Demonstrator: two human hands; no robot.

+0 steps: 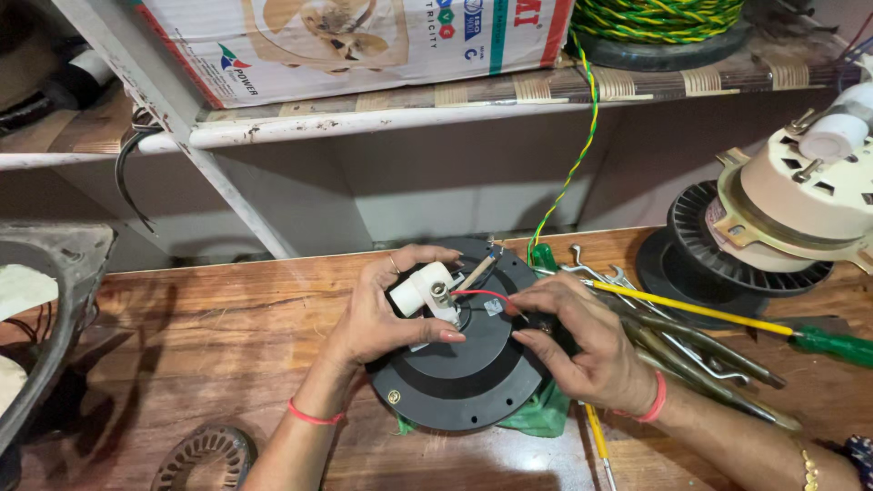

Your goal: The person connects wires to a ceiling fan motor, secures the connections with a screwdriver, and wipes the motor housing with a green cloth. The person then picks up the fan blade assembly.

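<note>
- Cardboard box (355, 36), white with a drawn fan and coloured marks, is lying on the shelf (382, 118) above the worktop (209, 336), towards the shelf's left half.
- Spool of green-and-yellow twisted wire (655, 18) is sitting at the right end of that shelf, one strand hanging down to the worktop's far edge.
- Small silvery label (493, 307) is showing on the black motor housing (464, 373), just right of its centre.
- Black motor housing, round and stepped, is resting on a green cloth (536, 414) near the middle of the worktop's near edge; a white plastic piece (420, 289) is standing over its shaft and a red wire (486, 295) is crossing its top.
- Left hand (386, 314) is arching over the housing, its grip closed around the white plastic piece, thumb below and fingers curled above.
- Right hand (587, 341) is lying palm-down at the housing's right rim, fingertips pinching the red wire.
- Spanners and a yellow-shafted screwdriver (709, 318) with a green handle are lying just right of that hand.
- Cream motor (800, 200) on a black spool is standing at the worktop's far right corner.
</note>
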